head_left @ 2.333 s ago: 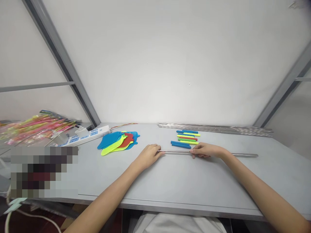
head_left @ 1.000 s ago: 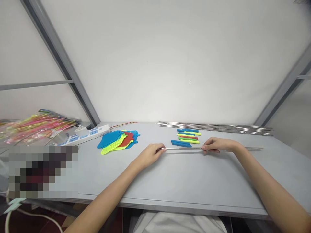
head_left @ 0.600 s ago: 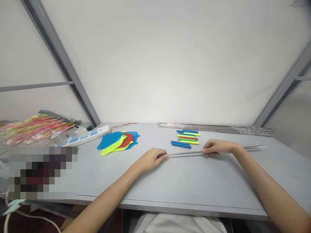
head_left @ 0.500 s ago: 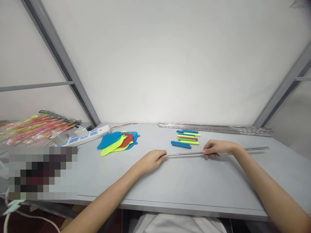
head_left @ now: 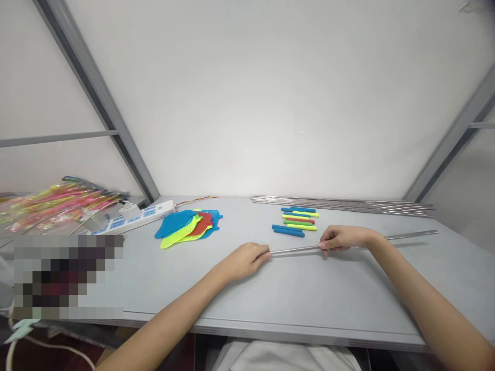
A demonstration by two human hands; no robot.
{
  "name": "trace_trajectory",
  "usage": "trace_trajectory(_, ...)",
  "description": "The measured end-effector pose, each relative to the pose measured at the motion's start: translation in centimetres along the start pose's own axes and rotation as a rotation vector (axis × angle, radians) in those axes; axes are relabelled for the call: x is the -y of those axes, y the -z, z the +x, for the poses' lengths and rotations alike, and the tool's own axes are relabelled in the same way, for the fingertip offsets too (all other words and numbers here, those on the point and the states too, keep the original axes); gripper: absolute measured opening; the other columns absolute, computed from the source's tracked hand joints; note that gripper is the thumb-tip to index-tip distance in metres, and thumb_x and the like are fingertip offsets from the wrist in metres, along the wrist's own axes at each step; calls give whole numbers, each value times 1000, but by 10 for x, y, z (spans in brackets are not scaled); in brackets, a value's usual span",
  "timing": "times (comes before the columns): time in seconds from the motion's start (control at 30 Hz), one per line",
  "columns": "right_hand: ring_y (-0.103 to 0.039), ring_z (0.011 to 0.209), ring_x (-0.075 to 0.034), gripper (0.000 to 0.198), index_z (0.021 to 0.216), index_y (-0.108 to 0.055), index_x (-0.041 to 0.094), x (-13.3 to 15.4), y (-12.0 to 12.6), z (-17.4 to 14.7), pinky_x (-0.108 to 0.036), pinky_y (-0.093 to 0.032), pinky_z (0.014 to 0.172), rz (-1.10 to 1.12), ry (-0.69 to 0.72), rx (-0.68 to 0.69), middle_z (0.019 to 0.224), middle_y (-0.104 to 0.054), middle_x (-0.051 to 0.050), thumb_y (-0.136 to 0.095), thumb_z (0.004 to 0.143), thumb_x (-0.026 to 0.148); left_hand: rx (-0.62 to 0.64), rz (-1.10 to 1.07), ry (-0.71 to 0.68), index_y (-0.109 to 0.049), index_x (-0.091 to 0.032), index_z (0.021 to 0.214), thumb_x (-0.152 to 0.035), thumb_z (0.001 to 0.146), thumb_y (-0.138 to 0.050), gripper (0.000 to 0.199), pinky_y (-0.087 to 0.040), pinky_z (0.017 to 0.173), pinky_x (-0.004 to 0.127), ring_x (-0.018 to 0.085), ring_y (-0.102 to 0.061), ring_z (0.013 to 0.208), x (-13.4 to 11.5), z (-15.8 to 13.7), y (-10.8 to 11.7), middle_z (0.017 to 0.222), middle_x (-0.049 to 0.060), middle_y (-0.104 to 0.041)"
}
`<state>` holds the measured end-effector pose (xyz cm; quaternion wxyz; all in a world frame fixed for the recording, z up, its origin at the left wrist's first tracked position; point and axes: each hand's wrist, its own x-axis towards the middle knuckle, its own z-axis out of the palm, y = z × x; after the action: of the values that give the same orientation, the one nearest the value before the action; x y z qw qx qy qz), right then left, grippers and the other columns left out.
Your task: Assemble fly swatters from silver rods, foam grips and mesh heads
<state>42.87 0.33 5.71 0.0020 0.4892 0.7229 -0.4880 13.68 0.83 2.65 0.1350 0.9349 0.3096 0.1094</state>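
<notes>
A thin metal rod (head_left: 294, 250) stretches between my two hands, low above the grey table (head_left: 301, 299). The fingers of my left hand (head_left: 247, 259) close around its left end. Farther along, my right hand (head_left: 345, 238) pinches the rod between thumb and fingers, and the right end sticks out past the wrist, slightly raised. Behind the rod lie several plastic tubes (head_left: 288, 230), blue, yellow, green and red, in loose rows. A pile of fly swatter heads (head_left: 176, 223), blue, yellow and red, rests to the left of them.
More metal rods (head_left: 344, 204) lie along the wall at the back right. A white power strip (head_left: 158, 209) with cables sits at the left, beside bagged pink and yellow items (head_left: 58, 203). A blurred-out patch covers the left front.
The rod has shifted a little; its left end is slightly lower and its right end farther right and higher. My left hand has moved slightly right and down with it.
</notes>
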Motion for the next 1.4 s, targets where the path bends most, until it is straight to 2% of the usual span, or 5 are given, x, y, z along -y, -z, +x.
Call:
trace_trajectory(0.33, -19, 43, -5, 41, 70, -63, 13, -3, 3, -3, -23, -15, 43, -33, 10, 36, 44, -24, 5, -44, 69, 50, -1, 158, -80, -42, -18, 69, -33, 84, -16, 34, -30, 56, 24, 12, -42, 55, -8, -4, -12, 57, 1, -47)
trace_trajectory(0.73, -18, 42, -5, 40, 73, -63, 12, -12, 5, -1, -22, -13, 42, -19, 27, 58, 44, -23, 6, -43, 71, 47, -81, 79, -3, -41, -18, 65, -31, 83, -20, 30, -29, 55, 23, 12, -43, 56, -11, -3, -23, 57, 1, -47)
trace_trajectory(1.0, -16, 40, -4, 38, 64, -59, 10, -15, 2, 9, -21, -11, 40, 30, 30, 104, 41, -20, 7, -44, 72, 45, -65, 51, -22, -39, -17, 61, -29, 83, -22, 30, -28, 52, 21, 10, -39, 51, -8, -2, -21, 52, -1, -42)
trace_trajectory(1.3, -19, 36, -3, 38, 67, -57, 10, -13, -12, 22, -20, -13, 35, 92, 57, 204, 40, -24, 7, -41, 74, 44, -59, 51, -19, -39, -17, 61, -29, 82, -23, 29, -27, 53, 20, 10, -40, 52, -6, -2, -22, 52, -1, -43)
trace_trajectory(1.4, -19, 36, -3, 37, 67, -58, 10, -11, -14, 23, -20, -13, 35, 99, 59, 189, 39, -24, 7, -42, 74, 43, -56, 53, -15, -40, -17, 60, -29, 82, -24, 30, -26, 52, 20, 9, -38, 50, -6, -2, -22, 51, -1, -42)
